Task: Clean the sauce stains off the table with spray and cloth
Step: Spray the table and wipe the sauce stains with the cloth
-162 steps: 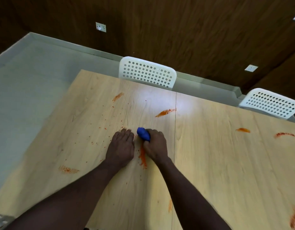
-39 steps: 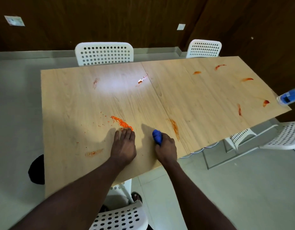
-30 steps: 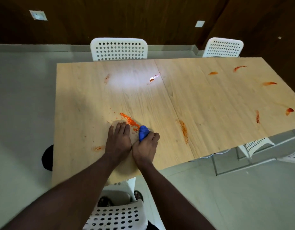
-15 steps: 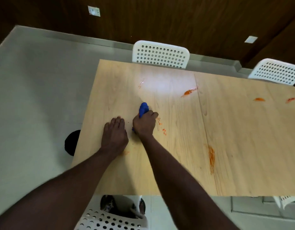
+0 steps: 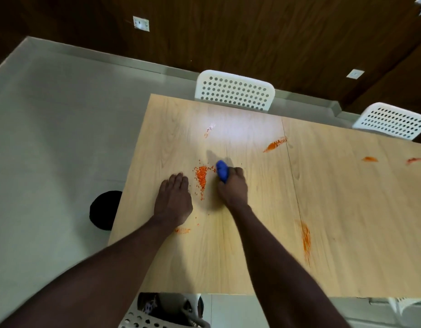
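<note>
My right hand [image 5: 233,188] grips a bunched blue cloth [image 5: 222,171] and presses it on the light wooden table [image 5: 346,209]. Just left of the cloth lies a patch of orange sauce crumbs [image 5: 201,177]. My left hand [image 5: 173,200] rests flat on the table, fingers straight, beside that patch. Other orange stains show: a faint streak [image 5: 183,230] by my left wrist, a smear [image 5: 275,144] near the table seam, a long smear [image 5: 306,240] near the front edge, and two marks at the far right [image 5: 369,159]. No spray bottle is in view.
Two white perforated chairs stand at the far side [image 5: 235,91] [image 5: 391,120], and another chair back [image 5: 138,320] is at the near edge below me. A black round object [image 5: 104,210] sits on the grey floor left of the table. Dark wood walls lie behind.
The cloth in my right hand has moved rightwards and back towards me, leaving a gathered patch of orange crumbs between my hands. My left hand stays flat on the table.
</note>
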